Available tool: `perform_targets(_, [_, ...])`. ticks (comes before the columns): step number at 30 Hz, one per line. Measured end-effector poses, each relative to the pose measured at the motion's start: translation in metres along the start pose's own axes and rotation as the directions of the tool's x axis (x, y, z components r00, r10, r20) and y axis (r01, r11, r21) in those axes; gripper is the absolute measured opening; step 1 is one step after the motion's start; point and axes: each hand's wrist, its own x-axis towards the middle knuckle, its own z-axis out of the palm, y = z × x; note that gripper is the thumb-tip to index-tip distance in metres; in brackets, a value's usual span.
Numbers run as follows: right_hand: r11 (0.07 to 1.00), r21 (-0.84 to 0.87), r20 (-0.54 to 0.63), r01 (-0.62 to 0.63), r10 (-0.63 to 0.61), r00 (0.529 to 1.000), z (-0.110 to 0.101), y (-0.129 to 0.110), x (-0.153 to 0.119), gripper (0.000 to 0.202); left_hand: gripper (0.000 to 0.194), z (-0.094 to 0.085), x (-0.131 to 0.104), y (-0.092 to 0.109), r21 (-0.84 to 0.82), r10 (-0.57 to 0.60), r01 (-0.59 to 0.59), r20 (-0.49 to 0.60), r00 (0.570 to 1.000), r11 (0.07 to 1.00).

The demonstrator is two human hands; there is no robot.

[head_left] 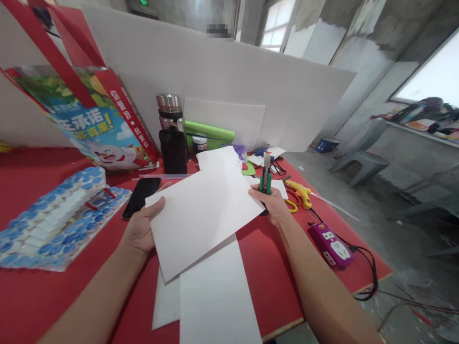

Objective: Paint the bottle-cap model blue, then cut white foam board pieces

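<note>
My left hand [142, 227] grips the left edge of a stiff white board [206, 210], thumb on top and fingers behind it. At the board's right corner, my right hand [270, 203] pinches the sheet and also holds a green and black utility knife [266, 180] upright, its blade pointing away from me. The board is tilted above the table. Beneath it lie a longer white board [218, 296] and a smaller white piece [167, 301], both partly hidden. Another white sheet [224, 156] shows just beyond the held one.
On the red table [272, 277] stand a blue-and-white model [60, 220], a phone [141, 197], a bottle [171, 112] and a printed bag [96, 124]. To the right are a yellow glue gun [300, 190], yellow-handled scissors [292, 204] and a purple power socket [330, 244] with its cable.
</note>
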Motion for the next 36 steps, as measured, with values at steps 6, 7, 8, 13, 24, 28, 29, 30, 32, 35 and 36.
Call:
perform_targets(6, [0.997,-0.082,0.047,-0.010,0.014,0.999,-0.005,-0.001,-0.002,0.042,0.055,-0.005,0.001,0.003,0.077,0.034,-0.040,0.079,0.996,0.996])
perform_targets(7, [0.997,-0.079,0.050,-0.011,0.015,0.999,-0.005,-0.001,-0.002,0.041,0.055,-0.005,0.000,0.003,0.087,0.028,-0.036,0.093,0.995,0.996])
perform_targets(8, [0.997,-0.075,0.051,-0.011,0.015,0.999,-0.004,0.000,-0.003,0.042,0.055,-0.005,-0.001,0.003,0.089,0.018,-0.027,0.100,0.995,0.996])
perform_targets(13, [0.999,-0.017,0.032,-0.029,0.029,0.999,-0.001,0.001,-0.003,0.046,0.050,-0.002,-0.005,0.005,-0.005,-0.057,0.057,-0.006,0.998,0.998])
perform_targets(24, [0.947,0.304,-0.153,0.100,-0.055,0.987,-0.009,-0.007,0.009,0.061,0.063,-0.001,0.002,0.004,-0.163,0.108,-0.060,0.299,0.948,0.985])
perform_targets(28, [0.919,0.361,-0.226,0.159,-0.079,0.971,-0.008,-0.009,0.010,0.067,0.056,-0.001,0.004,0.004,-0.143,0.128,-0.101,0.197,0.972,0.985])
perform_targets(29, [0.917,0.364,-0.239,0.161,-0.075,0.968,-0.008,-0.008,0.010,0.067,0.056,0.000,0.003,0.004,-0.145,0.131,-0.105,0.182,0.974,0.984])
perform_targets(30, [0.917,0.365,-0.251,0.159,-0.068,0.966,-0.007,-0.007,0.011,0.066,0.056,0.001,0.002,0.004,-0.149,0.131,-0.106,0.173,0.976,0.983])
perform_targets(32, [0.919,0.365,-0.263,0.149,-0.052,0.964,-0.006,-0.003,0.013,0.065,0.056,0.004,0.000,0.004,-0.162,0.119,-0.092,0.165,0.979,0.982])
perform_targets(35, [0.923,0.363,-0.253,0.127,-0.034,0.967,-0.003,0.002,0.014,0.063,0.056,0.006,-0.001,0.003,-0.190,0.080,-0.046,0.176,0.981,0.981])
perform_targets(36, [0.925,0.361,-0.246,0.120,-0.030,0.969,-0.002,0.004,0.014,0.063,0.056,0.006,-0.001,0.003,-0.200,0.070,-0.033,0.182,0.981,0.979])
